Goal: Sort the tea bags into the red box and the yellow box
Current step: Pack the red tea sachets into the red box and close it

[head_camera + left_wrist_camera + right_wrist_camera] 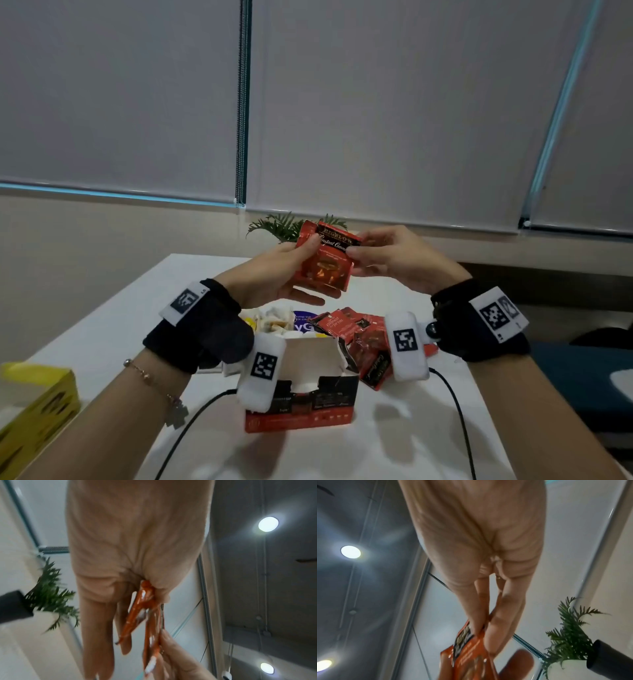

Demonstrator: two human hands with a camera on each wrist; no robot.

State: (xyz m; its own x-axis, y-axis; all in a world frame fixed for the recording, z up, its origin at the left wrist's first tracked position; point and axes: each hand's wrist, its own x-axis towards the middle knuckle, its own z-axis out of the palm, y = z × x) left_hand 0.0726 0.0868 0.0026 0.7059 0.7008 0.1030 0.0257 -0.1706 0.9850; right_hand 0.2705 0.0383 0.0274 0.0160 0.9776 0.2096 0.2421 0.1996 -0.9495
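Observation:
Both hands hold red tea bag packets (325, 262) in the air above the table. My left hand (294, 270) grips a small stack of them from the left, thumb on the front; edge-on the red packets (145, 609) fan out from its palm. My right hand (370, 253) pinches the front packet (471, 654) at its right edge. The open red box (301, 401) stands below on the table, near me. The yellow box (34, 411) lies at the left edge. More red packets (356, 329) lie in a heap behind the red box, with pale tea bags (274, 320) to their left.
A white table (144, 301) bears everything. A potted green plant (291, 226) stands at its far edge, right behind the held packets. Two black cables (191, 421) run from the wrists across the near part of the table. Grey blinds (376, 102) cover the wall behind.

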